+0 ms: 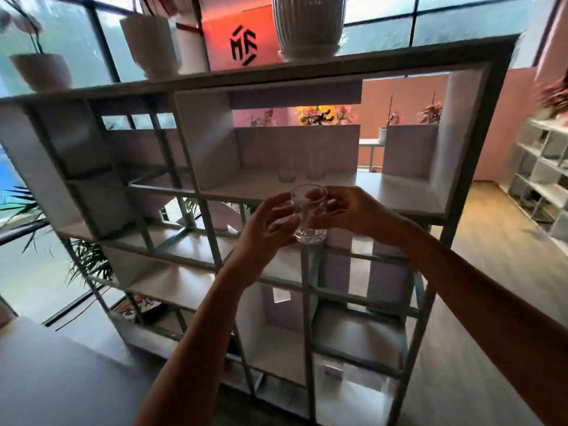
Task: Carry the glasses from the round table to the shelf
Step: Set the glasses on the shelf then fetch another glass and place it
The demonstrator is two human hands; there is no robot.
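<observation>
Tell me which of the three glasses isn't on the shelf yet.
The near glass, gripped by left hand and right hand; the other two stand inside the shelf compartment.

Clear, glossy glass tumbler [309, 213]; matt white shelf [408, 192] boards; ribbed glazed pot [309, 26]; wood-look floor [491, 241].

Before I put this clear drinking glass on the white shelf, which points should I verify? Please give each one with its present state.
1. Grip: left hand and right hand both hold the clear drinking glass: ok.
2. Glass upright, rim on top: ok.
3. Free board in the wide white shelf compartment, right of the two clear glasses standing there: ok.
4. Held glass apart from those two: ok.
5. Glass empty: cannot tell.
6. Base lifted above the board's front edge: cannot tell.
</observation>
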